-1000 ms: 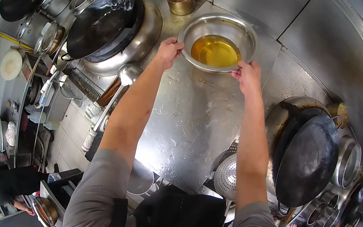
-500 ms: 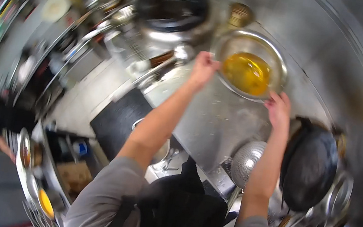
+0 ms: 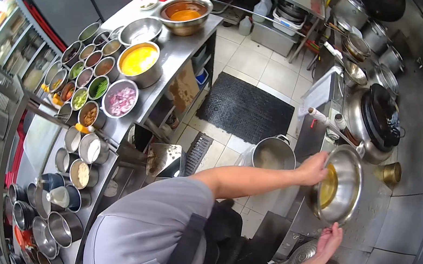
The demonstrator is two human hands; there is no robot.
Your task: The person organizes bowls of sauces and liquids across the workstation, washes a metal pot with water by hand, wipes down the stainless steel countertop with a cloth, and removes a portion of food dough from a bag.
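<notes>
While tiles cover the floor [image 3: 230,52], a black mat [image 3: 246,109] lies there.

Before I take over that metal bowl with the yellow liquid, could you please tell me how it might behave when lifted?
The metal bowl looks stiff, so it should keep its shape. The yellow liquid pooled inside would probably slosh if the bowl tips. The smooth metal could turn slippery if wetted.
</notes>
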